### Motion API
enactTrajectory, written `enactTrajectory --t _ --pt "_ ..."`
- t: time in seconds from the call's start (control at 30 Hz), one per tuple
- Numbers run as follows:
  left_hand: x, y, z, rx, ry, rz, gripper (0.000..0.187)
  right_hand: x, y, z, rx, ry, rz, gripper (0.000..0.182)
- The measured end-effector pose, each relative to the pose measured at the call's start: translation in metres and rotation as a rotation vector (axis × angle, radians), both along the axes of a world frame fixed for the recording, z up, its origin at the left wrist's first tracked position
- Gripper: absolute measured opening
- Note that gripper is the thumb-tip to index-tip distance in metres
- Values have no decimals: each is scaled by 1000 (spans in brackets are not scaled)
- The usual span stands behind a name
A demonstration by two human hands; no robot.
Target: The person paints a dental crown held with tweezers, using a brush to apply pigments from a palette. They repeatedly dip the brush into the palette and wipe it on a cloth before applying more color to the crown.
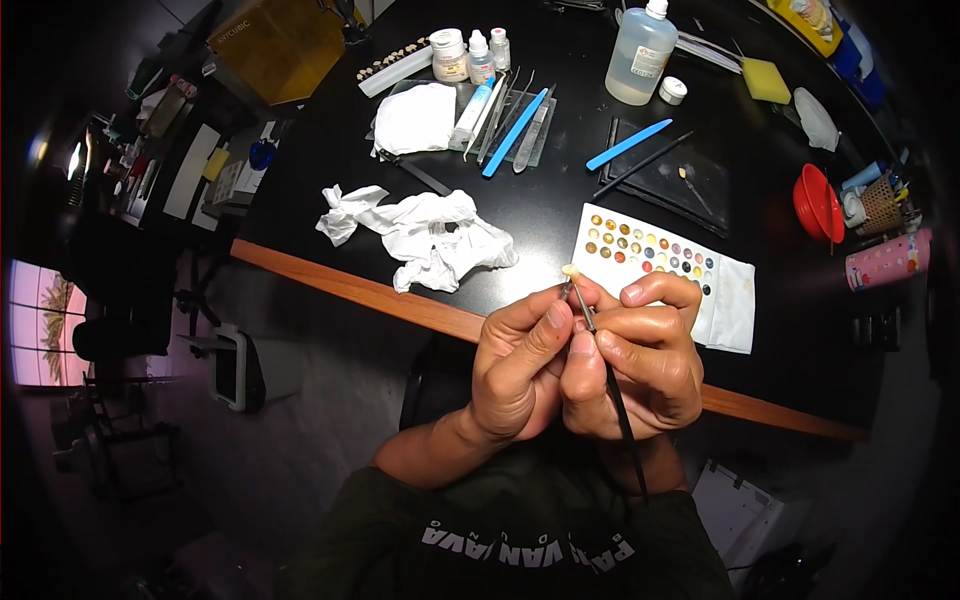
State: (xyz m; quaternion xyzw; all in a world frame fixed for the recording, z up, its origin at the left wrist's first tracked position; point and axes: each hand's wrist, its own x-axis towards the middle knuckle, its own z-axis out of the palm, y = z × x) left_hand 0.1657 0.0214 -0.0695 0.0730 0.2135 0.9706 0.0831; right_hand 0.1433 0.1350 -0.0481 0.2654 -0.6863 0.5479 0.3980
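Note:
My left hand (518,365) is closed, thumb against fingers, on a thin holder whose top carries a small cream-coloured dental crown (570,270). Pinched in my right hand (645,355) is a fine paintbrush (622,420), its dark handle slanting down toward my shirt. The brush tip points up right beside the crown. Both hands are close together over the table's front edge. Just behind them lies a white palette sheet (630,222) with rows of coloured paint dots, partly covered by my right fingers.
Crumpled tissue (455,245) lies left of my hands. Behind it are a folded white cloth (415,118), blue-handled tools (515,132) and small jars (449,58). A dark slab (680,185), a clear bottle (640,55) and a red bowl (818,203) stand farther right.

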Motion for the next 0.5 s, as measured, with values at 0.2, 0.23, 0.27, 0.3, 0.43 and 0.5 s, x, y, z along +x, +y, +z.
enactTrajectory --t 0.2,0.23,0.27,0.3,0.43,0.5 --pt "-1 -4 -14 -43 41 -27 33 0 -1 3 -1 1 -1 29" --pt "-1 -4 -14 -42 45 -29 33 0 0 4 8 1 -4 28" --pt "-1 -4 -14 -41 49 -31 33 1 1 4 19 -3 -7 28" --pt "-1 -4 -14 -39 52 -34 33 1 2 5 29 -6 -10 28" --pt "0 1 -2 11 15 7 32 0 -1 4 5 1 1 28" --pt "-1 1 -1 25 27 3 33 0 -1 3 2 2 4 27"
